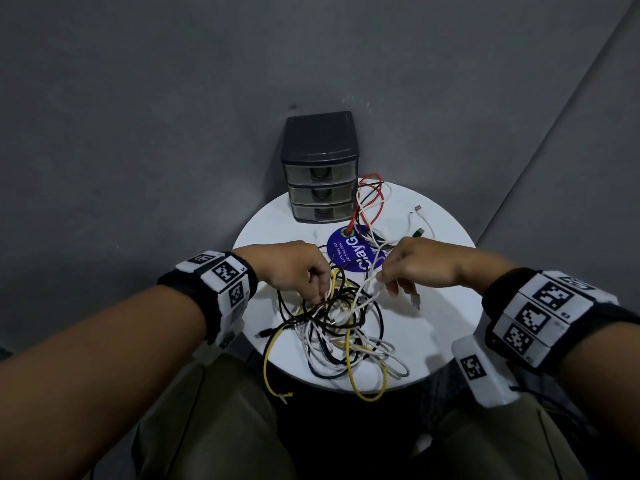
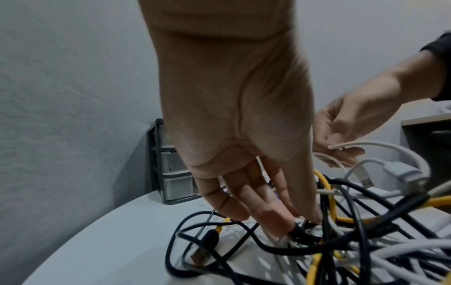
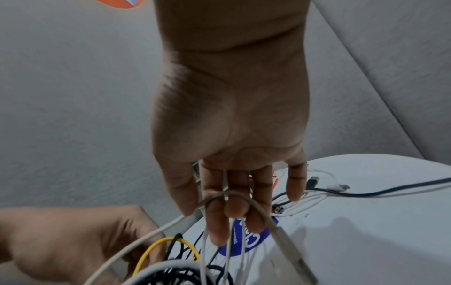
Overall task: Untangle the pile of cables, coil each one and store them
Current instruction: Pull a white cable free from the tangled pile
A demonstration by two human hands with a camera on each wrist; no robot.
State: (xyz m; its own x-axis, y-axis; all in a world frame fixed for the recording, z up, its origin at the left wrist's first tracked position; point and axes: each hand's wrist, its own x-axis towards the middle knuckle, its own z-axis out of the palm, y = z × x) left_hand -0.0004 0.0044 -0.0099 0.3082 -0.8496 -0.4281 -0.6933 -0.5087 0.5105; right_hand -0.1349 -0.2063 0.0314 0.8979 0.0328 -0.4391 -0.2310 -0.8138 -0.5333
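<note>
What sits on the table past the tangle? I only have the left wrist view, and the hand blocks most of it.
Observer: The head view shows a red cable looped just right of the drawer unit.
Reviewer: Does any cable leave the table?
Observer: Yes. A yellow cable hangs over the near edge of the table, with its end dangling below.
Reviewer: How does the right hand hold its cable?
Observer: In the right wrist view, the white cable loops across the fingers of the right hand. Its plug end hangs down.
</note>
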